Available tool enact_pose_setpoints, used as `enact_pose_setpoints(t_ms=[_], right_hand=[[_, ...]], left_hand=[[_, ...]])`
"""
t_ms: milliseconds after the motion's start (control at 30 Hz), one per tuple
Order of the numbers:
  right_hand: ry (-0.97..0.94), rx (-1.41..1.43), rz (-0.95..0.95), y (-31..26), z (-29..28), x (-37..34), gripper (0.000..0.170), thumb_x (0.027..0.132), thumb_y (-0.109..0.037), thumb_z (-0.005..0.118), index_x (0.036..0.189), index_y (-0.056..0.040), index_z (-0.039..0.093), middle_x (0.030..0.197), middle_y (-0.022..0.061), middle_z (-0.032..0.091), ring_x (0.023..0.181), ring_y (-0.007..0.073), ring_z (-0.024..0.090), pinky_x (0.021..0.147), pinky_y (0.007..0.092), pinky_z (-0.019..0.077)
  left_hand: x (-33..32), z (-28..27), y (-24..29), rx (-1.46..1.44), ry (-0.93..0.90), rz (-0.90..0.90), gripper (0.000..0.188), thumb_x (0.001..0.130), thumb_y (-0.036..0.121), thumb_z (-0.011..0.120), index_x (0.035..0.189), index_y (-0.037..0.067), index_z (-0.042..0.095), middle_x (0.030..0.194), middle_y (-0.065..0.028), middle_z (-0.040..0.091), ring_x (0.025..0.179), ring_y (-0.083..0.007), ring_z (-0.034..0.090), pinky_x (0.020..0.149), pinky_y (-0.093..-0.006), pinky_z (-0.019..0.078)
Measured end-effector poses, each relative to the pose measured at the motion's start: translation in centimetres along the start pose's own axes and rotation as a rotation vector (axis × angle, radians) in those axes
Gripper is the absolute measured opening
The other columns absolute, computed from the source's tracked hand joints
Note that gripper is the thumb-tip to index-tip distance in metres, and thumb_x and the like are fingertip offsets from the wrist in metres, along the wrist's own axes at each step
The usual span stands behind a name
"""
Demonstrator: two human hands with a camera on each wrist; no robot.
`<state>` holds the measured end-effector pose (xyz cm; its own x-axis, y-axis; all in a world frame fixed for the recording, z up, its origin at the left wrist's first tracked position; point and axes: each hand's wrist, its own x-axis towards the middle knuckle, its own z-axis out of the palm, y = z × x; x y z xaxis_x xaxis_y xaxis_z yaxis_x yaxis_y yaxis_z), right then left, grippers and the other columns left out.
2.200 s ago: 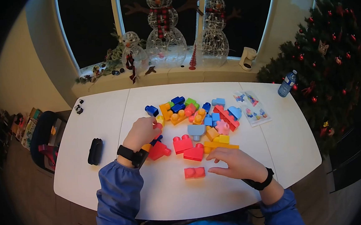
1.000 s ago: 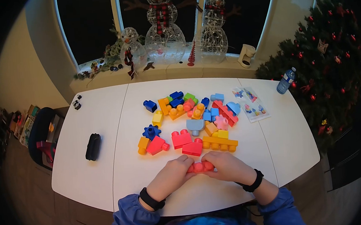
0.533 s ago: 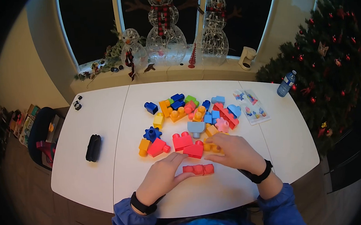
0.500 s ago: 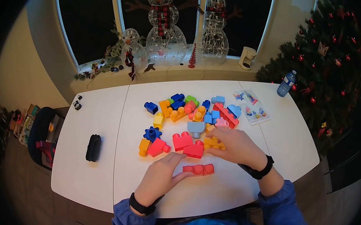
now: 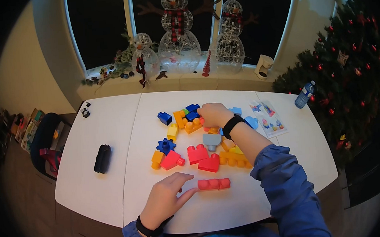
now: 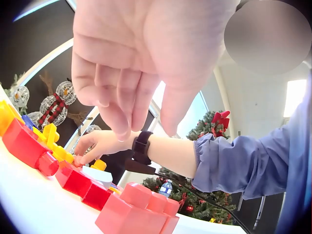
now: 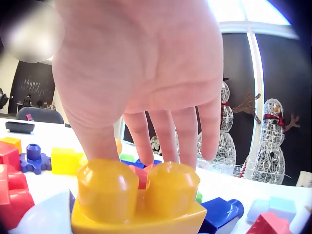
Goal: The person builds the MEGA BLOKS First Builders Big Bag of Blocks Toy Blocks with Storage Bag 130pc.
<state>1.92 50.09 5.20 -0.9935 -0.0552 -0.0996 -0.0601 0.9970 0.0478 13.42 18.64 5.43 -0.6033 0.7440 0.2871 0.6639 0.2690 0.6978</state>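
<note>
A row of coral blocks with three studs on top stands at the table's near middle. Beside its left end is my left hand, fingers extended and thumb tip close to the end block. My right hand reaches into the pile at the back, its fingertips around a coral block. An orange two-stud block hides those fingertips in the right wrist view. Two red blocks lie beyond the row, with a blue gear-shaped piece further left.
Blue, yellow, green and orange blocks surround the right hand; a long orange block lies below its forearm. A picture sheet and a water bottle are at the right. A black case lies at the left.
Both hands pressed the coral blocks together in a row, then let go. My right hand has moved from the long orange block up to the back pile; the left stays near the row.
</note>
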Motion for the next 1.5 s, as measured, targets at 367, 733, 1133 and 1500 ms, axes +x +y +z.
enact_pose_setpoints(t_ms=[367,733,1133,1500], right_hand=[[0.177,0.091,0.041,0.7,0.3,0.8,0.024,0.079,-0.011,0.078,0.102,-0.0045,0.076,0.103,0.0193,0.075,0.1,0.0379,0.073,0.087,0.0433,0.0602],[0.352,0.608,-0.036,-1.6,-4.7,-18.0,0.018,0.083,-0.01,0.075,0.1,-0.0038,0.071,0.093,0.0149,0.068,0.084,0.0322,0.068,0.077,0.0389,0.0566],[0.136,0.688,0.009,-4.5,3.1,-25.2,0.023,0.084,-0.009,0.078,0.105,-0.0047,0.069,0.095,0.0121,0.068,0.083,0.0295,0.069,0.075,0.0378,0.0571],[0.15,0.697,-0.029,-5.3,4.5,-24.7,0.029,0.084,-0.012,0.078,0.11,-0.0037,0.067,0.102,0.0124,0.067,0.096,0.0328,0.067,0.084,0.0402,0.056]], left_hand=[[-0.2,0.1,-0.7,-0.01,0.011,0.004,0.032,0.089,0.019,0.084,0.112,0.002,0.07,0.105,-0.0131,0.073,0.07,-0.0229,0.067,0.066,-0.0317,0.055],[0.5,1.4,-1.3,-0.016,-0.049,0.046,0.033,0.089,0.017,0.083,0.116,0.003,0.07,0.106,-0.0131,0.072,0.077,-0.0253,0.069,0.071,-0.0333,0.057],[1.5,3.9,-1.7,-0.021,-0.175,0.085,0.035,0.088,0.011,0.081,0.12,0.002,0.068,0.109,-0.0147,0.07,0.081,-0.0279,0.07,0.075,-0.0359,0.0584],[1.8,4.6,-1.8,-0.03,-0.173,0.094,0.033,0.087,0.007,0.079,0.118,0.001,0.068,0.106,-0.0151,0.07,0.084,-0.0297,0.071,0.078,-0.0369,0.0584]])
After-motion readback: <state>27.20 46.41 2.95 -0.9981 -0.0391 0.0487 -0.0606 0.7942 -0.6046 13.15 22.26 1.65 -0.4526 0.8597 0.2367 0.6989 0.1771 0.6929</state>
